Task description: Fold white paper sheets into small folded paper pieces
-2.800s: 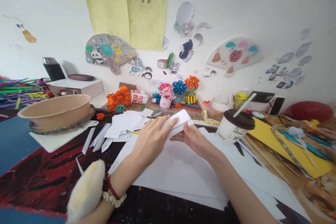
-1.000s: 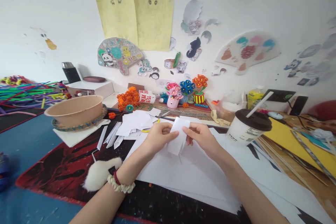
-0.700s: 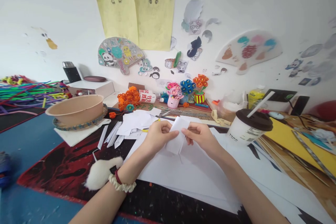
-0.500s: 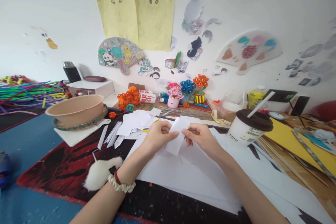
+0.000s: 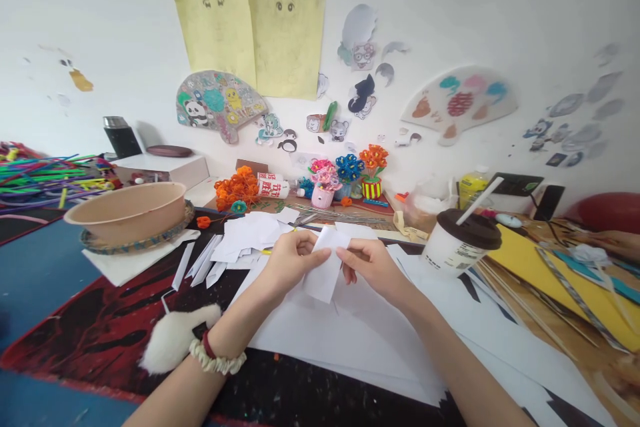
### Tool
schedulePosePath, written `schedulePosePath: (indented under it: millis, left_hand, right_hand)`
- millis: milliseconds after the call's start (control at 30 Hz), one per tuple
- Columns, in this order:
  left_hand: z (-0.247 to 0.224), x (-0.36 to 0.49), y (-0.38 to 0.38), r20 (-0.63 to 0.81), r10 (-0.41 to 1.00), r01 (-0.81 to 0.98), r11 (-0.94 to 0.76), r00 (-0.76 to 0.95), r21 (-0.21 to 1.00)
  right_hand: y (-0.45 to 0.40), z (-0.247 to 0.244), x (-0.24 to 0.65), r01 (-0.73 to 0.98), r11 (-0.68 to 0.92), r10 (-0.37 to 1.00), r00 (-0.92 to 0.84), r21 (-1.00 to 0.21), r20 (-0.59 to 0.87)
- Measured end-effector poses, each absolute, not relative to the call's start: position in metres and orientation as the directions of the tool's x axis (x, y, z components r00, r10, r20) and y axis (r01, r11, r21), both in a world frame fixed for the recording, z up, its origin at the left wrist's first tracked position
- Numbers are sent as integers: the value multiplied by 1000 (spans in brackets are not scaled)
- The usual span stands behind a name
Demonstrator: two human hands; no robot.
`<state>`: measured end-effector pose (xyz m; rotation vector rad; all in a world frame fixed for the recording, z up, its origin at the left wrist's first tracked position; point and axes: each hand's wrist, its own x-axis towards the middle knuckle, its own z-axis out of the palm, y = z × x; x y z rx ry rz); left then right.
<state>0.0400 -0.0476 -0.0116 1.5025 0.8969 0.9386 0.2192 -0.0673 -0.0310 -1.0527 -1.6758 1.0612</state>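
Note:
A small folded piece of white paper (image 5: 323, 280) is held up above the table between my two hands. My left hand (image 5: 295, 263) pinches it from the left, thumb on the front face. Opposite it, my right hand (image 5: 367, 265) grips the paper's right edge between thumb and fingers. Below both hands lie large white sheets (image 5: 350, 340). To the left of my left hand, cut white paper pieces (image 5: 250, 233) are heaped, with several narrow folded strips (image 5: 203, 260) beside them. The fingers behind the paper are partly hidden.
A lidded cup with a straw (image 5: 457, 247) stands right of my hands. At left are a beige basin (image 5: 127, 213) and a white fluffy piece (image 5: 177, 337). Pipe-cleaner flowers (image 5: 350, 170) line the back near the wall. Yellow sheets (image 5: 525, 253) lie at right; a person's hand (image 5: 617, 240) shows there.
The view has shifted slightly, so everything sits a little further left. Both hands keep their hold on the folded paper. Another person's hand has come into view at the far right.

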Motion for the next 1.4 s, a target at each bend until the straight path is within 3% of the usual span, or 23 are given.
schedulePosePath:
  millis: [400, 1400]
  left_hand:
    - [-9, 40, -49, 61, 894, 32, -84, 443, 996]
    - [-9, 40, -49, 87, 886, 86, -141, 455, 986]
  right_hand:
    - [-70, -26, 219, 150, 274, 952, -185, -950, 246]
    - [-72, -21, 221, 122, 269, 947, -215, -955, 240]
